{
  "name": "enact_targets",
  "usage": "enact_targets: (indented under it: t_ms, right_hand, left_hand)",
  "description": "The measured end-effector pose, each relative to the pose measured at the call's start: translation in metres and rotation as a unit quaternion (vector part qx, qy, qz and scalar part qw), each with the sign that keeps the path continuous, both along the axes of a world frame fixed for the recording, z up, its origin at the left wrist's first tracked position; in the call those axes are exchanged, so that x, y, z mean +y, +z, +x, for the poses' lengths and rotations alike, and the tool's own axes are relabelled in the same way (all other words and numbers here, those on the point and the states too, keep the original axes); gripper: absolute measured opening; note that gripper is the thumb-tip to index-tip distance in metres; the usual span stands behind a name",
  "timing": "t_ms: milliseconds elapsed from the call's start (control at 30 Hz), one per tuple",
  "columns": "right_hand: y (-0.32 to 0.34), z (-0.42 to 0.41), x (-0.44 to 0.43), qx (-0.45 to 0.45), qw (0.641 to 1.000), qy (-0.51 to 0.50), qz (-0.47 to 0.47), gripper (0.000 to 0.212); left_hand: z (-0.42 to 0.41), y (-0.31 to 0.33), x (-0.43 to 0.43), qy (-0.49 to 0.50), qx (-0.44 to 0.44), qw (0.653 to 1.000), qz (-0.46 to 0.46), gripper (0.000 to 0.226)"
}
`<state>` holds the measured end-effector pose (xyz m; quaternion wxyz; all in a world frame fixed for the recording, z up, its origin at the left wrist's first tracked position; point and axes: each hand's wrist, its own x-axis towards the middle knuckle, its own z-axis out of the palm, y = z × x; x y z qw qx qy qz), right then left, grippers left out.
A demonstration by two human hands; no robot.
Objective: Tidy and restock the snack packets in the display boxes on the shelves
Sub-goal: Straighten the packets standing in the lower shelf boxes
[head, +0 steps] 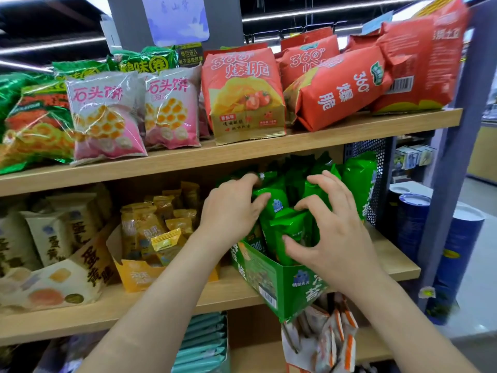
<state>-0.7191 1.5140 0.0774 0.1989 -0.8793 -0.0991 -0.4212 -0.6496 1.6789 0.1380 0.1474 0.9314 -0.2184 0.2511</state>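
A green display box (282, 285) sits on the middle shelf (161, 305), its front corner jutting over the shelf edge. It is packed with small green snack packets (277, 205). My left hand (231, 211) rests on the packets at the box's left side, thumb and fingers curled around a packet top. My right hand (330, 230) is spread over the packets at the right front, fingertips pressing on them. Left of it stand a yellow display box (137, 275) of yellow packets and a cream display box (53, 286) of cream packets.
The top shelf (242, 154) carries red chip bags (242, 98), some toppled at the right, plus pink bags (107, 117) and green bags. A black mesh panel (376, 162) closes the shelf's right end. Below are teal packets (201, 343) and orange-white packets (328, 340). Blue tubs (457, 251) stand at right.
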Motion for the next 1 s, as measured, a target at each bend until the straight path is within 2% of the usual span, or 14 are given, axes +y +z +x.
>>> enact_targets:
  t_ms: [133,233,333,433,533,633,800,900,967,1000]
  right_hand:
    - [-0.001,0.001,-0.006,0.001,1.0,0.019,0.002,0.039]
    - [0.0,0.001,-0.01,0.001,1.0,0.025,0.014,0.04]
    - [0.003,0.001,-0.013,0.011,1.0,0.024,0.014,0.041]
    - [0.003,0.002,-0.014,0.016,1.0,0.022,0.005,0.044]
    - [0.005,0.004,-0.016,0.031,0.999,0.015,-0.018,0.055]
    - [0.008,0.003,-0.019,0.051,0.996,0.019,-0.07,0.065]
    - [0.018,-0.002,-0.018,0.111,0.984,0.076,-0.119,0.059]
    - [0.018,-0.003,-0.022,0.097,0.985,0.139,-0.034,0.072]
    - [0.014,-0.002,-0.028,0.046,0.989,0.124,0.058,0.08]
    - [0.011,-0.001,-0.03,0.034,0.991,0.098,0.084,0.081]
  left_hand:
    - [-0.002,-0.006,-0.002,-0.068,-0.026,0.993,-0.092,0.015]
    - [-0.007,0.004,0.005,-0.078,-0.119,0.979,-0.144,0.012]
    - [-0.014,0.014,0.015,-0.09,-0.194,0.971,-0.108,0.013]
    - [-0.024,0.012,0.022,-0.102,-0.229,0.965,-0.078,0.016]
    - [-0.021,0.011,0.024,-0.132,-0.218,0.966,-0.045,0.022]
    - [-0.01,0.003,0.019,-0.166,-0.158,0.973,0.003,0.025]
    - [0.006,-0.015,0.014,-0.149,-0.063,0.986,0.035,0.026]
    - [0.004,-0.008,0.016,-0.124,-0.081,0.987,0.057,0.028]
    - [-0.014,-0.005,0.017,-0.149,-0.118,0.981,-0.043,0.031]
    - [-0.028,-0.005,0.016,-0.174,-0.107,0.975,-0.086,0.037]
